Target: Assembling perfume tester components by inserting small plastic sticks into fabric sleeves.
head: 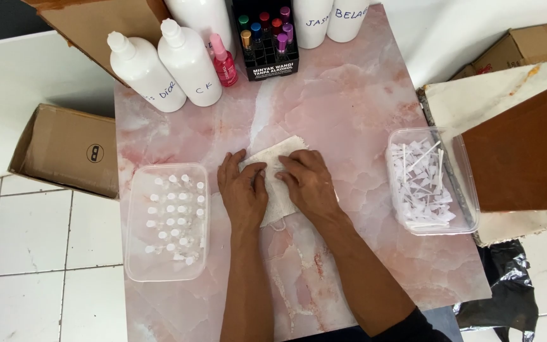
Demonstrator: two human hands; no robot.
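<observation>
While both hands press flat on the white cloth (278, 180) at the centre of the frame, little of the work shows as done; the cloth lies spread and slightly rumpled on the pink marble-patterned table (349, 95), and nothing stands on it. At lower left the clear tub of small capped vials (167, 218) sits untouched; at right the clear tub of white spray tubes (422, 180) looks equally undisturbed. At the top edge the large white bottles (163, 66) remain capped. Left hand (242, 190) rests palm down, fingers extended over the cloth's left edge; right hand (308, 180) lies likewise, fingers pointing upper left; neither is clenched or grasping, both merely pressing.
</observation>
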